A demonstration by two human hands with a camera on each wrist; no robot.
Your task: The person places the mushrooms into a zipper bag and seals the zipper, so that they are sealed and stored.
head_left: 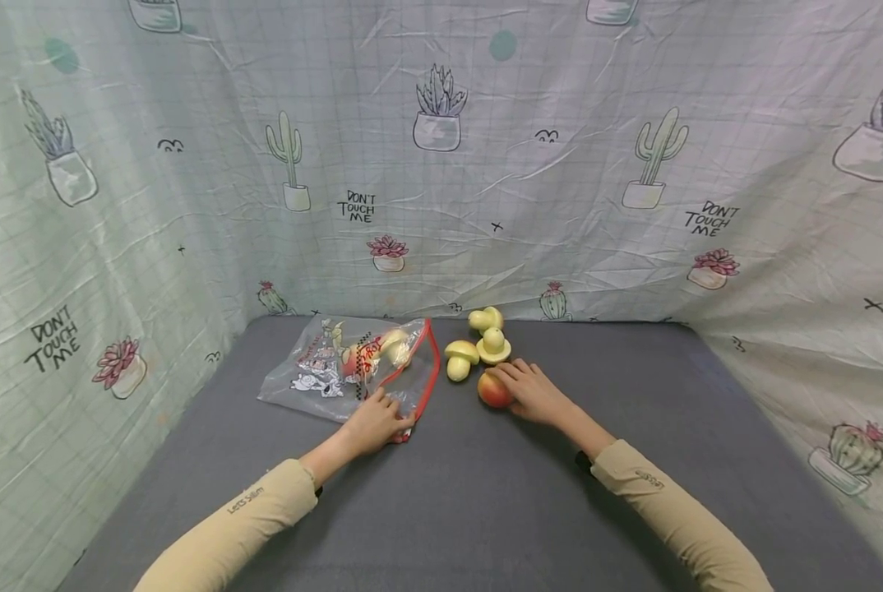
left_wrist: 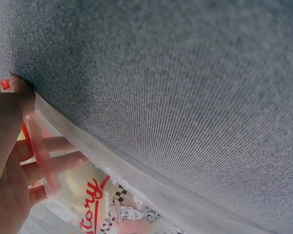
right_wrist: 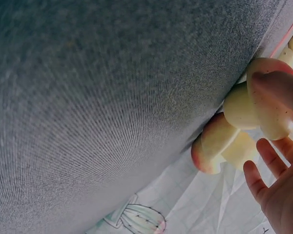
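In the right hand, low over the grey counter, a reddish mushroom, held between thumb and fingers, with the outer fingers looser in the right wrist view. Probably light and firm, with a smooth, rounded cap liable to roll or slip; best taken with thumb and fingers on opposite sides of the cap, or by the stem. In the left hand, the red rim of a clear, printed bag, pinched at the near corner, with some fingers visible through the plastic. Thin, limp and slippery by the look of it, likely to fold or cling; best held by that rim. Inside the bag, red and yellow pieces, too veiled to identify. Just beyond the reddish mushroom, three yellow mushrooms, clustered right of the bag. Farther back, a pale cloth printed with cacti.
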